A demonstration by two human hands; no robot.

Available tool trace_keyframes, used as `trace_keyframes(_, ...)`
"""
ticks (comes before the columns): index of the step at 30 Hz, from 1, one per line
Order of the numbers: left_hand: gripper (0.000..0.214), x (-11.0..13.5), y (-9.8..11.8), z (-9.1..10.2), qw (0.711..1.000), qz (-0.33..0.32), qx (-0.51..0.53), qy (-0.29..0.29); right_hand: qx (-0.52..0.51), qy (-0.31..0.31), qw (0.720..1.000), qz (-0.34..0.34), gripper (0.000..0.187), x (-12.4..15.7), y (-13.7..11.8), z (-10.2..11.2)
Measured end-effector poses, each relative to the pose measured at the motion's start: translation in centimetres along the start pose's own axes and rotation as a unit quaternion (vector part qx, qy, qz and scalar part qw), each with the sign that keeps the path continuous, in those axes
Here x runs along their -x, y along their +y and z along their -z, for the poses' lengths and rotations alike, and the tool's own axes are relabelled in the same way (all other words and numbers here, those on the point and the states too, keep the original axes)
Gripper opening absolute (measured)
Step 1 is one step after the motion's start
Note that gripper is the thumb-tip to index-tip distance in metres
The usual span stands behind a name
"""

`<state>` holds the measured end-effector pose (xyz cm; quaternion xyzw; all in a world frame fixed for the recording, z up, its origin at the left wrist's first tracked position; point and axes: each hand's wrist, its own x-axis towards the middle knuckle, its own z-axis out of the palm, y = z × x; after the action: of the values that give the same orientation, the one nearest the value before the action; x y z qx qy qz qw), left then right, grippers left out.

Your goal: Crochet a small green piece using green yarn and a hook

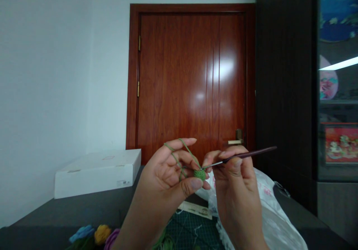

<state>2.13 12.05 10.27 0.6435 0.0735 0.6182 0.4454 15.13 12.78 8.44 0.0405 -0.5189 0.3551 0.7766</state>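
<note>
- Our left hand (pixel 163 179) grips a small green crocheted ball (pixel 199 174) between thumb and fingers, green yarn (pixel 175 157) running taut over the fingers.
- Our right hand (pixel 232 179) pinches a slim dark-handled crochet hook (pixel 248 154), its steel tip at the ball's edge.
- Mid-stitch, we judge; the next pull calls for steady yarn tension.
- Beyond lie a green cutting mat (pixel 192 233), a crinkled white plastic bag (pixel 275 214) and a white box (pixel 97 173).

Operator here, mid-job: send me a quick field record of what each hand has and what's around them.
left hand: green yarn looped over its fingers; thumb and fingers pinch a small round green crocheted piece
right hand: grips a thin dark-handled crochet hook, its metal tip at the piece
nearby: crumpled white plastic bag; green grid cutting mat
beyond: white rectangular box on a dark tabletop; reddish-brown wooden door
</note>
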Motion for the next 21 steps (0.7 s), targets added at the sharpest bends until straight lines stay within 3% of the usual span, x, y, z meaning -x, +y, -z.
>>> trace_keyframes(14, 0.053, 0.0, 0.6, -0.1, 0.999, -0.012, -0.036, 0.005, -0.015, -0.022, 1.000, 0.002, 0.013, -0.1, -0.1, 0.3)
trace_keyframes(21, 0.053, 0.2, 0.6, -0.3, 0.998, -0.012, -0.056, 0.020, 0.082, -0.052, 0.992, 0.086, 0.015, -0.5, -0.5, 1.0)
